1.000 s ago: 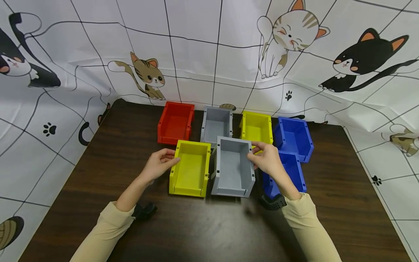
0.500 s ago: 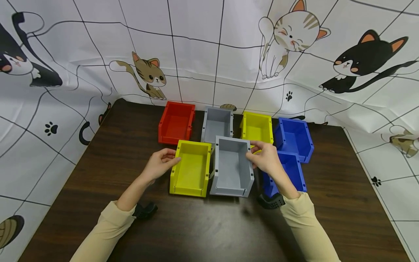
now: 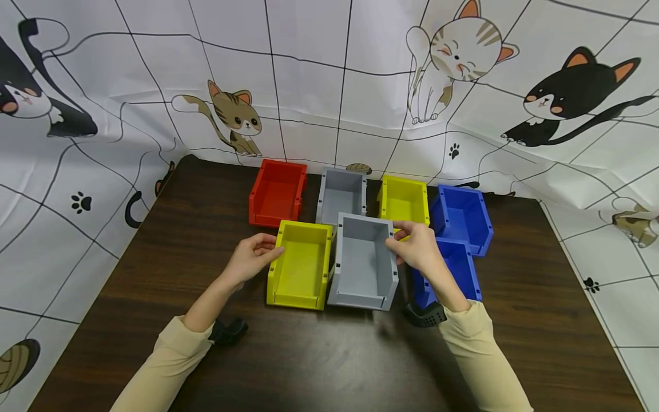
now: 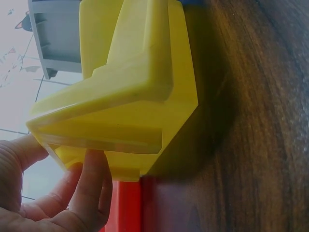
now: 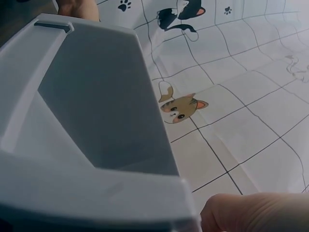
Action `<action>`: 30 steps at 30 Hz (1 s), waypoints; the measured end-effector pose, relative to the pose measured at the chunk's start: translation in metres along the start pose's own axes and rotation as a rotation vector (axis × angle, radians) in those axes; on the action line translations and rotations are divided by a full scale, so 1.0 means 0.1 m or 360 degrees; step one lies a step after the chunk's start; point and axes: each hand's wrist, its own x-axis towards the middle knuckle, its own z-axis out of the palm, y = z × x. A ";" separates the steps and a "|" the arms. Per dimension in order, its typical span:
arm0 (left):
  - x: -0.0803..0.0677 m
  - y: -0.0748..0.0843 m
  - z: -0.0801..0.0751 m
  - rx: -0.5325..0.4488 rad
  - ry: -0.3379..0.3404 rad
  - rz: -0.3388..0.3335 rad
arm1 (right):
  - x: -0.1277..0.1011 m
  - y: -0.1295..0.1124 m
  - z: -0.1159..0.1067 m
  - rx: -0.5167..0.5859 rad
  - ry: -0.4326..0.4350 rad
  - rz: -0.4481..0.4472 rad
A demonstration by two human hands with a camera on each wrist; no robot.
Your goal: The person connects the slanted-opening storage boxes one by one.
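Observation:
In the head view my left hand (image 3: 251,258) pinches the left wall of a yellow bin (image 3: 297,269), thumb over the rim and fingers beneath its outer lip. The same yellow bin (image 4: 178,87) fills much of the left wrist view. My right hand (image 3: 416,246) holds the right rim of a grey bin (image 3: 364,257) between thumb and fingers. This grey bin stands just right of the yellow one, very close to it, and seems slightly raised off the table. In the right wrist view the grey bin (image 5: 96,96) covers the left half, with the right thumb (image 5: 251,212) below.
Behind stand a red bin (image 3: 278,194), another grey bin (image 3: 342,194), another yellow bin (image 3: 405,200) and a blue bin (image 3: 461,214). A second blue bin (image 3: 460,269) sits partly hidden behind the right forearm. All are on a dark wooden table (image 3: 329,366), backed by a cat-print sheet (image 3: 309,86).
My right hand has shifted the grey bin a little to the left, narrowing the gap to the yellow bin. The left hand and yellow bin have stayed nearly still.

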 end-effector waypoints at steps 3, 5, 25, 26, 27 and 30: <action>-0.01 0.00 0.01 -0.0003 0.0012 0.0005 | -0.01 0.00 0.00 -0.0005 -0.0010 -0.0008; -0.01 -0.01 0.01 0.0006 0.0024 0.0008 | -0.01 0.00 0.00 -0.0002 -0.0015 -0.0015; 0.01 -0.05 0.02 0.0029 0.0037 0.0049 | -0.06 0.11 -0.05 0.0451 -0.0259 0.0023; 0.01 -0.05 0.02 0.0031 0.0036 0.0057 | -0.05 0.11 -0.06 0.0468 -0.0270 0.0034; 0.01 -0.04 0.02 0.0032 0.0034 0.0066 | -0.05 0.10 -0.06 0.0475 -0.0278 0.0038; 0.00 -0.04 0.03 0.0035 0.0036 0.0085 | -0.05 0.09 -0.08 0.0482 -0.0296 0.0041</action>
